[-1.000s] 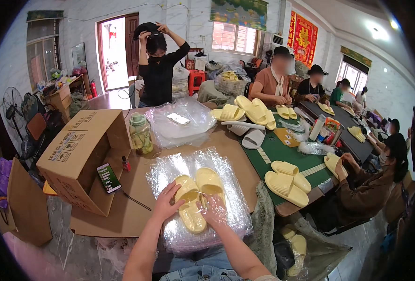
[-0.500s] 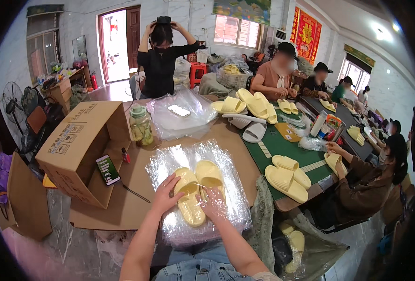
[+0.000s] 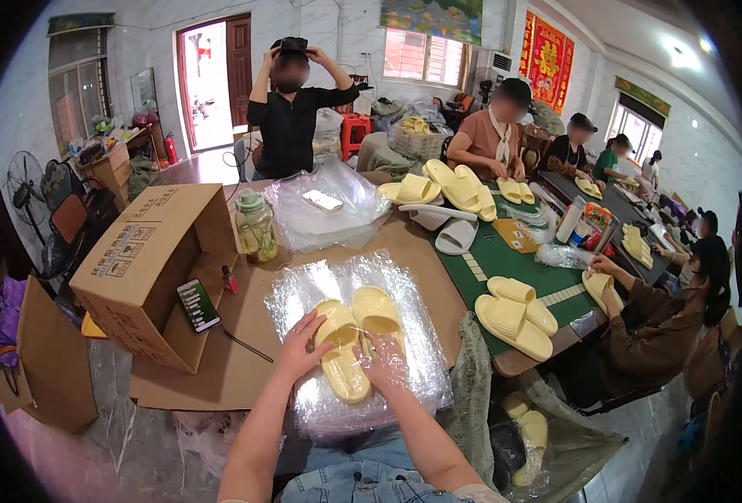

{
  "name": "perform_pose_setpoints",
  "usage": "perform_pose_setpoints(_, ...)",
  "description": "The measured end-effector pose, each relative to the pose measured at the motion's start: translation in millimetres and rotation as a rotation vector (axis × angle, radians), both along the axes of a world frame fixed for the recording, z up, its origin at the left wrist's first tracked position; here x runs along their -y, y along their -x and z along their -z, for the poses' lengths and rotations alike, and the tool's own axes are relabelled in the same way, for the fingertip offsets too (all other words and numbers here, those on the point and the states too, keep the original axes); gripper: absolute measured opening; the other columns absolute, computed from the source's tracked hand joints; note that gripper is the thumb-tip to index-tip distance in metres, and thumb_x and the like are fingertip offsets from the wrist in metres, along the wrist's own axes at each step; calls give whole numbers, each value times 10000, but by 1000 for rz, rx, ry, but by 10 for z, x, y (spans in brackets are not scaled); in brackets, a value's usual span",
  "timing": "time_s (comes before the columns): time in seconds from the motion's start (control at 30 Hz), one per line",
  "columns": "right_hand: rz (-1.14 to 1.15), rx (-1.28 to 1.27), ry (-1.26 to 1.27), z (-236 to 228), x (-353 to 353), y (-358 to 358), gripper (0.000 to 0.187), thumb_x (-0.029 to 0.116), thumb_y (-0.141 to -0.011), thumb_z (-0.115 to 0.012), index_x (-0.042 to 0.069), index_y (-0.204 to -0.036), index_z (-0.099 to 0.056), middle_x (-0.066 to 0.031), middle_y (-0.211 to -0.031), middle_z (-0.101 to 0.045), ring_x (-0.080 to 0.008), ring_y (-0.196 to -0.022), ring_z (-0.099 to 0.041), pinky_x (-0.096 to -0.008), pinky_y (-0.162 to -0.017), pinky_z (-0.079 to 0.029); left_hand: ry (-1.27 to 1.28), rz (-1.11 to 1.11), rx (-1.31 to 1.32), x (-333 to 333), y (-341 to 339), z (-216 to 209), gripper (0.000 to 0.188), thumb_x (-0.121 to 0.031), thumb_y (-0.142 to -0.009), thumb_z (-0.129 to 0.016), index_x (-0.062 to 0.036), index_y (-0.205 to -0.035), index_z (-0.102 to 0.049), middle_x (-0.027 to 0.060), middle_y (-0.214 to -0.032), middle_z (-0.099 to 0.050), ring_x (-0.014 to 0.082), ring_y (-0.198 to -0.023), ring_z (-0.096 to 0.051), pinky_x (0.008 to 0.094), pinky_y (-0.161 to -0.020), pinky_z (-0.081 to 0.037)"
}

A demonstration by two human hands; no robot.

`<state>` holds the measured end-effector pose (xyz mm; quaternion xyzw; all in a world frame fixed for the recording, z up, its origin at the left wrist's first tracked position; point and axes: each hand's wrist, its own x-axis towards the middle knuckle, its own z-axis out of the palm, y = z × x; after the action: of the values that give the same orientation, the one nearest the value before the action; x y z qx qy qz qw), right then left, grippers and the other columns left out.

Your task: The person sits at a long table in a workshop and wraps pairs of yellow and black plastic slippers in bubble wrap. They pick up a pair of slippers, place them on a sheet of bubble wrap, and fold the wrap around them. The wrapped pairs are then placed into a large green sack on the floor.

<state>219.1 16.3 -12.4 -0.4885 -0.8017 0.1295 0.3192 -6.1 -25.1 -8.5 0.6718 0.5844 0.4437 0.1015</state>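
A pair of pale yellow slide slippers lies side by side on a stack of clear plastic bags (image 3: 421, 360) in front of me. My left hand (image 3: 302, 345) grips the outer edge of the left slipper (image 3: 346, 381), with its thumb over the side. My right hand (image 3: 383, 362) is on the right slipper (image 3: 377, 308), its thumb side toward the gap between the two. Glossy film shows over the right hand and slipper, so they appear to be inside a bag. The fingertips of the right hand are partly hidden by glare.
An open cardboard box (image 3: 149, 260) stands at left, a phone (image 3: 198, 305) leaning by it. Behind are a glass jar (image 3: 256, 228) and loose plastic sheeting (image 3: 329, 222) under another phone. More yellow slippers (image 3: 513, 323) lie on the green mat (image 3: 471, 289) at right, where several people work.
My hands and the slippers hold nearly the same place; the view has shifted slightly. Across the table, the standing person has raised their head, hands still at the headgear.
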Motion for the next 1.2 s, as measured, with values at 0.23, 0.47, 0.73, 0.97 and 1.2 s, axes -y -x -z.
perform_pose_setpoints(0.23,42,35,-143,132,-35,19,593,507,-934,-635,7,-1252,-665,-217,-1092,-660,-370,-1055,-630,-476,-964,-490,-9,-2,-11,-8,12,15,651,-341,-833,-800,-125,-1410,-589,193,-1506,-510,394,-1366,-505,455,-1134,-426)
perform_pose_setpoints(0.47,24,35,-65,63,-32,6,579,503,-934,-638,8,-1234,-676,-212,-1112,-659,-366,-1063,-630,-470,-963,-495,2,-15,-6,-6,2,37,650,-336,-837,-797,-144,-1420,-585,176,-1513,-509,385,-1380,-494,460,-1146,-411)
perform_pose_setpoints(0.73,10,-5,-47,69,-31,18,540,463,-925,-661,3,-1207,-680,-223,-1080,-654,-380,-1035,-632,-474,-947,-502,2,19,35,2,21,22,634,-327,-841,-792,-132,-1411,-593,193,-1516,-503,385,-1377,-497,455,-1148,-409)
perform_pose_setpoints(0.97,-168,-259,-260,89,117,-88,275,207,-848,-774,80,-1083,-709,-156,-878,-666,-352,-829,-651,-446,-735,-537,27,3,34,11,9,7,642,-332,-842,-790,-122,-1414,-586,197,-1508,-509,388,-1368,-505,449,-1145,-411)
perform_pose_setpoints(1.2,-688,-337,-446,-552,988,-446,205,95,-791,-760,147,-990,-758,-51,-774,-699,-233,-582,-635,-357,-504,-477,24,5,11,-52,32,94,698,-366,-818,-811,-114,-1425,-573,195,-1513,-503,389,-1385,-481,451,-1162,-392)
